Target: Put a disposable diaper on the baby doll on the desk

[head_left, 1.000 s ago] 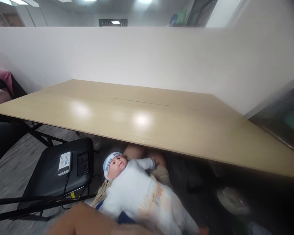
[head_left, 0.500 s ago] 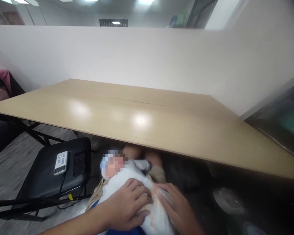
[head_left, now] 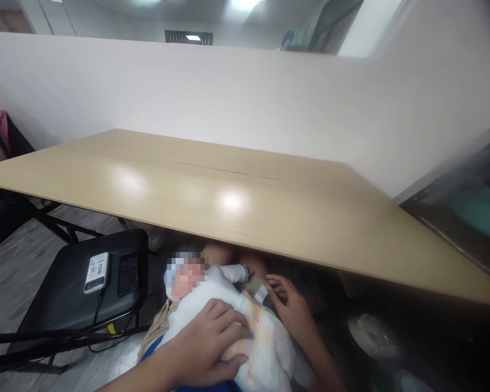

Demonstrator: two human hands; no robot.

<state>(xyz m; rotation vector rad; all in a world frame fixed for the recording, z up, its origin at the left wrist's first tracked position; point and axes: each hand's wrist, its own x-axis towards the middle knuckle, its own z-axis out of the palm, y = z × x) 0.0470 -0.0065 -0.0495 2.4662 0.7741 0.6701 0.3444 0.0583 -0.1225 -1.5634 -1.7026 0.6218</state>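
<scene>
A baby doll (head_left: 224, 296) in a white top, a blue-and-white cap and a printed diaper (head_left: 265, 332) lies on my lap below the table edge. My left hand (head_left: 206, 348) rests flat on the doll's belly, fingers spread over the diaper's top. My right hand (head_left: 288, 307) is at the doll's far side, its fingertips pinching the diaper's white side tab (head_left: 261, 293). The doll's arm (head_left: 237, 270) sticks out toward my knees.
A light wooden table (head_left: 228, 201) spans the view above my lap, with a white partition (head_left: 228, 103) behind it. A black folding chair (head_left: 77, 294) at the left carries a power bank (head_left: 96, 272) and a phone (head_left: 127, 273) with a cable.
Both hands came onto the doll. My right hand has since slid from the diaper's front to its far side tab; the left hand stays on the belly.
</scene>
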